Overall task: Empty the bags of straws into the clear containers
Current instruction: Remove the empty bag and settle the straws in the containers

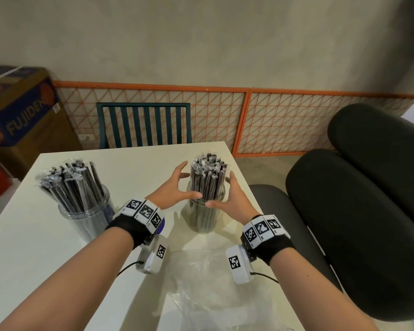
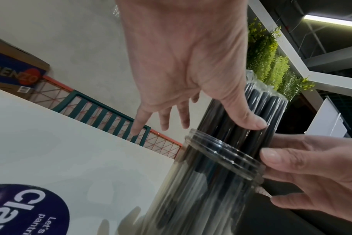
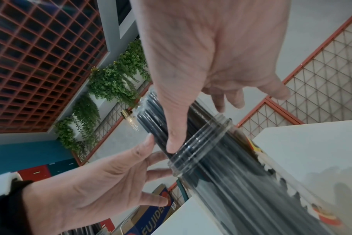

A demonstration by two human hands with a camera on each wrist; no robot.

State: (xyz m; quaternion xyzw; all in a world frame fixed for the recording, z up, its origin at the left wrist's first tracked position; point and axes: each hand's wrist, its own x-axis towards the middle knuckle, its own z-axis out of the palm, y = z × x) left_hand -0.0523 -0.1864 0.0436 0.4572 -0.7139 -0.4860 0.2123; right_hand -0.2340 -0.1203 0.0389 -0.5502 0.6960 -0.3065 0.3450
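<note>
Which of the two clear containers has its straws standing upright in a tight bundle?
The right container, between both hands; straws in the left container lean and fan out.

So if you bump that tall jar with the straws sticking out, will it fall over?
Probably fairly easily: the clear container is tall and narrow, and its straws stand well above the rim. Its smooth plastic may also slip. Both hands flank it, the left hand and the right hand.

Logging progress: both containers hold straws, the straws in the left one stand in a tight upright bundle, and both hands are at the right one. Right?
Not quite. In the head view the straws in the left container fan out and lean; the tight upright bundle is in the right container, with the left hand and right hand at it.
</note>
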